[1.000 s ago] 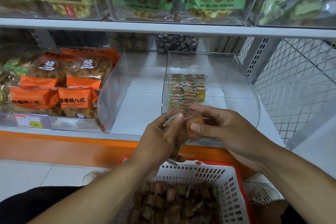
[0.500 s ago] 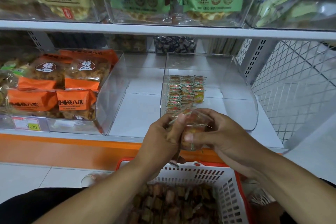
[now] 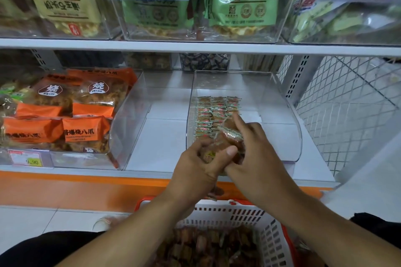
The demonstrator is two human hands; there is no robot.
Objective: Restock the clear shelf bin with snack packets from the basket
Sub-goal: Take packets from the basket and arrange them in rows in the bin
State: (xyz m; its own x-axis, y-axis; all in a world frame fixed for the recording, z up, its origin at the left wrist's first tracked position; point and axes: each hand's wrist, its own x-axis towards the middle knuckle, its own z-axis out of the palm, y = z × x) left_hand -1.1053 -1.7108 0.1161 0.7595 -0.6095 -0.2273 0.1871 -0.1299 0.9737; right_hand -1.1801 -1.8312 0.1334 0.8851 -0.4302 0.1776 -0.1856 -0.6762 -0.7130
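Both hands meet at the front edge of the clear bin (image 3: 280,115), pressed together around a small bunch of snack packets (image 3: 227,136). The left hand (image 3: 195,169) closes its fingers and thumb on the lower part of the bunch; the right hand (image 3: 251,151) wraps over the top and right side, its fingers curled on the wrappers. The packets are small and see-through, showing brown pieces inside, with crimped green and red printed edges.

Inside the bin, more of the same packets (image 3: 214,112) stand in three tidy rows along its left side; the right half of the bin floor is bare. The bin sits on the white shelf (image 3: 160,143), well apart from another bin holding orange bags (image 3: 65,115) to the left.

Below the hands, a white basket (image 3: 269,236) with a red rim holds a loose heap of the brown packets (image 3: 206,247).
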